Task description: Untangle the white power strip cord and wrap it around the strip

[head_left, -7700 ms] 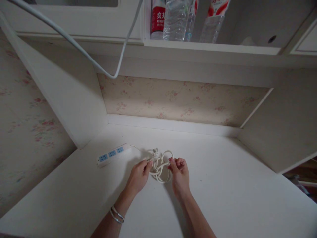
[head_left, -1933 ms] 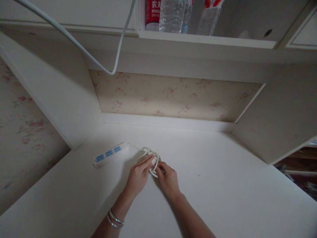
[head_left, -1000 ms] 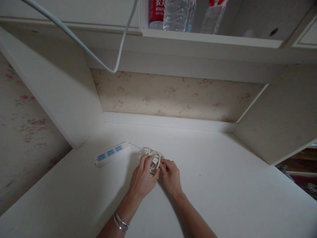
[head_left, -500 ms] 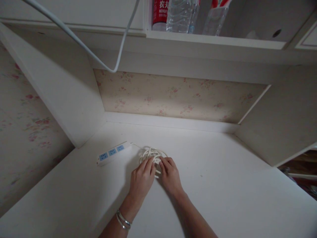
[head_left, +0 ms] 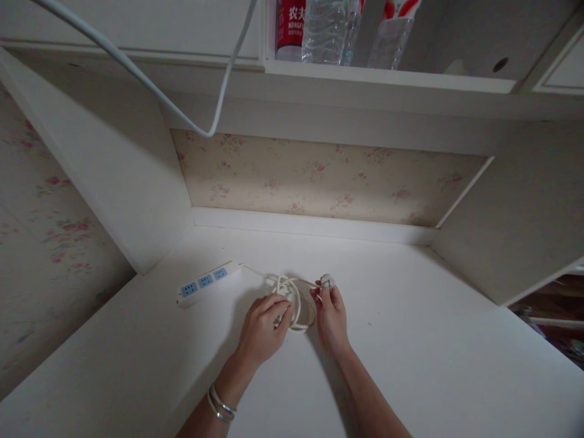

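A white power strip [head_left: 205, 283] with blue socket faces lies at the left of the white desk. From its right end a white cord [head_left: 298, 304] runs into a loose coil at the middle. Fingers of my left hand [head_left: 265, 327] are closed on the near left side of the coil. My right hand [head_left: 332, 316], just right of the coil, holds the cord's white plug [head_left: 327, 281] up between thumb and fingers. Part of the coil is hidden behind my left fingers.
Above the desk [head_left: 410, 353] is a shelf [head_left: 392, 79] with clear plastic bottles [head_left: 323, 30] and a red-labelled one. A pale cable [head_left: 155, 91] hangs at upper left. Side panels [head_left: 502, 207] and a flowered back wall [head_left: 296, 176] bound the desk.
My right hand has moved right, away from my left hand, and the plug now shows in its fingers. The cord loops have spread apart. The power strip stays where it was.
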{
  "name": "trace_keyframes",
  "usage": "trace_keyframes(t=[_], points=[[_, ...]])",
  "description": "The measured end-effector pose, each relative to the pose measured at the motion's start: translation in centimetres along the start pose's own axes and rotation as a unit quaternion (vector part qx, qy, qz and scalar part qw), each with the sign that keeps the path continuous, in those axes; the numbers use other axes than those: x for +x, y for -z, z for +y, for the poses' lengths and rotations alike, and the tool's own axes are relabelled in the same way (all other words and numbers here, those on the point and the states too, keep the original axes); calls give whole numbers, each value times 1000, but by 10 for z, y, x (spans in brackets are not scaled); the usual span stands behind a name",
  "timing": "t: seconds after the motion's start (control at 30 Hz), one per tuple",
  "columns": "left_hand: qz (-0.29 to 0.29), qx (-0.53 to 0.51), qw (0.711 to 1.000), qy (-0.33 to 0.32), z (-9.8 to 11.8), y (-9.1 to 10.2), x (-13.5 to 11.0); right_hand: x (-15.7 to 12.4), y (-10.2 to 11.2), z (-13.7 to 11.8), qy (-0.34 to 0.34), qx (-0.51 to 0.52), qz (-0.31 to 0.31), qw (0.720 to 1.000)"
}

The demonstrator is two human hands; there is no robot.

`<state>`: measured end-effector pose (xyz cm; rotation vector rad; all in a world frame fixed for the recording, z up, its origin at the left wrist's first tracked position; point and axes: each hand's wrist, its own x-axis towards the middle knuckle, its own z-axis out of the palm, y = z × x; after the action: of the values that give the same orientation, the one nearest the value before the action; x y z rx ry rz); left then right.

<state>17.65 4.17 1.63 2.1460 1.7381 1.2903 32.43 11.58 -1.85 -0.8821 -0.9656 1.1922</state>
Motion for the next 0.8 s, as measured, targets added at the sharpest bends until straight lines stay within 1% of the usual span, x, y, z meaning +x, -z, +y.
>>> trace_keyframes(t=[0.07,0.1,0.13,0.17,0.23,0.3,0.37,0.43,0.5,0.57,0.63,0.7,0.77,0.8], points=[[69,2,996,50,-8,1,2,1,-1,-4,-36,92,5,995],[97,-5,991,87,-14,1,3,2,-2,-7,-56,132,3,990],[112,-19,985,130,-19,0,5,2,-2,-9,-72,162,-2,984],[112,-39,978,174,-25,-2,6,2,-3,-12,-85,185,-8,979],[78,-94,960,251,-33,-7,7,2,-3,-18,-105,211,-19,972],[27,-152,945,287,-37,-13,7,1,-3,-24,-117,215,-37,969],[-4,-190,938,289,-38,-17,6,-2,-2,-27,-122,205,-65,969],[-9,-198,939,281,-38,-19,6,-5,0,-28,-122,175,-99,972],[-4,-198,942,273,-38,-19,6,-7,2,-25,-102,106,-120,982],[-3,-207,942,263,-39,-18,5,-8,4,-21,-49,-3,-123,991],[2,-216,941,261,-39,-17,6,-8,5,-18,10,-101,-97,990],[7,-214,941,260,-38,-15,6,-6,5,-17,43,-146,-45,987],[12,-215,942,256,-37,-14,7,-4,5,-18,37,-146,11,988],[14,-222,940,257,-36,-14,7,-3,5,-19,23,-136,27,990]])
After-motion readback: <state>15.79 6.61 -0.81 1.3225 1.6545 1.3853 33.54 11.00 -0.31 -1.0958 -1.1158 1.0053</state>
